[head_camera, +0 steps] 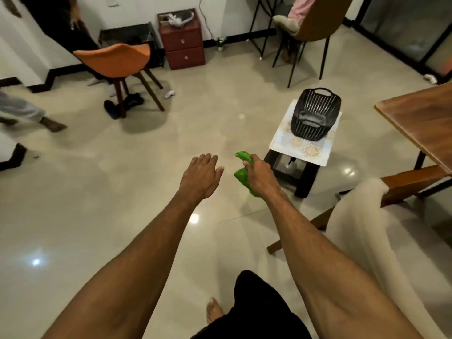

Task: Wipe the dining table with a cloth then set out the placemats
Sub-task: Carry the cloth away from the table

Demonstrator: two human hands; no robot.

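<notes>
Right hand [256,173]: fist clenched around a crumpled bright green cloth [242,167], held above the floor.
Left hand [200,173]: just beside it, fingers straight, palm down, holding nothing.
Brown wooden worktop [420,123]: far right of both hands.

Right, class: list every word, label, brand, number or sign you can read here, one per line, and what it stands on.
No text can be read anywhere.
The green cloth in the right hand, the black basket, the patterned mat under it and the red drawer cabinet show no writing.
The wall plate at the top edge is too small and blurred to tell.
</notes>
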